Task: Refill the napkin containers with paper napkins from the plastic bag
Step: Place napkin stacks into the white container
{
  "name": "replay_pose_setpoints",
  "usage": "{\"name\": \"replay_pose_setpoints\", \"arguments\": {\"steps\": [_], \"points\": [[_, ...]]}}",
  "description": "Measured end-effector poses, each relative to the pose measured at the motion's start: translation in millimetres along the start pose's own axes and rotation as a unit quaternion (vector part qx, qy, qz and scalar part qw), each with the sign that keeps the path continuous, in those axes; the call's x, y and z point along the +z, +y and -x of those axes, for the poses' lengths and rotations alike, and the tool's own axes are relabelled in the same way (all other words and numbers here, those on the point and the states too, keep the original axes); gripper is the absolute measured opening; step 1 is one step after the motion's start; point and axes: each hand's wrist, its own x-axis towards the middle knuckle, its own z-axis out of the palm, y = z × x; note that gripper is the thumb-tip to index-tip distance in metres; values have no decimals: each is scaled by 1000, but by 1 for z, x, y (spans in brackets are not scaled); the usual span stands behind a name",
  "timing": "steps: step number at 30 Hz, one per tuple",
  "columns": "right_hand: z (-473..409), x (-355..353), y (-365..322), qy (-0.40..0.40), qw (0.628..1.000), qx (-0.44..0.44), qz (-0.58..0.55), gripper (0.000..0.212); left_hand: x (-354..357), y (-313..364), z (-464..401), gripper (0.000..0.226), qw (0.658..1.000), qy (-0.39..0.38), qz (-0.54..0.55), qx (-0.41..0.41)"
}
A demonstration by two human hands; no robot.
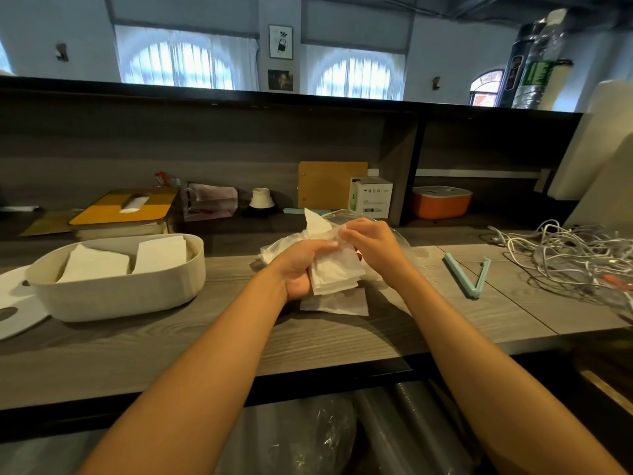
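Left hand [301,269] fingers curled round napkins [334,269]; right hand [371,241] apparently pinching their top, above plastic bag [274,250]

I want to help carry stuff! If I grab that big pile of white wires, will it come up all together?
Probably in one clump: the white wires look tangled in many loops. They seem floppy, so strands would likely droop and trail. Some loops lie near the counter's right edge, so a tug might drag them off.
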Motion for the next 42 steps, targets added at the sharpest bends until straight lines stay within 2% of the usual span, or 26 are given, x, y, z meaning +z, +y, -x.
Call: {"name": "replay_pose_setpoints", "arguments": {"steps": [3,6,10,12,14,16,18,19,21,22,25,27,28,30,32,33,35,38,40,42], "points": [[2,-2,-5,45,998,16,-51,17,-2,-1,-2,19,999,-6,-35,-24],[2,-5,-8,76,992,18,-96,8,-2,-3,2,22,992,-82,-78,-50],[1,-4,-7,67,994,36,-80,12,0,-3,8,39,973,-188,-112,-71],[-1,-4,-4,66,992,57,-88,17,1,-3,11,39,969,-213,-105,-72],[-3,-6,-3,97,979,105,-143,26,0,-3,10,38,974,-201,-89,-58],[-4,-7,-4,98,951,180,-232,43,-4,-1,4,36,987,-153,-37,-32],[-3,-7,-5,24,939,232,-252,58,-7,1,0,40,994,-110,19,-17],[-1,-7,-7,-21,939,245,-242,58,-8,1,-1,42,994,-108,23,-19],[4,-5,-9,-66,944,238,-218,41,-6,0,1,40,991,-128,-6,-34],[5,-5,-10,-63,950,225,-205,29,-4,-1,3,38,989,-140,-28,-40],[4,-6,-7,13,965,195,-178,12,-4,-4,5,46,981,-172,-82,-35],[1,-7,-2,90,951,193,-224,7,-4,-6,4,47,978,-186,-87,-29],[0,-9,0,132,938,185,-261,3,-3,-6,3,45,982,-169,-84,-28],[-1,-17,0,182,912,135,-342,3,-4,-6,-4,40,996,-82,-40,-21],[0,-22,-4,160,890,89,-417,9,-7,-4,-11,34,998,-5,59,8],[2,-21,-7,138,891,85,-423,10,-8,-3,-13,33,993,11,114,25],[5,-12,-14,90,926,90,-357,8,-8,-2,-15,43,981,29,185,42],[6,8,-11,33,990,62,-124,15,-6,-4,-14,57,986,11,160,52],[4,16,-5,-3,998,51,-24,18,-2,-8,-14,52,992,8,109,61],[4,17,-3,-31,998,51,7,18,2,-12,-16,38,997,32,40,63]]}}
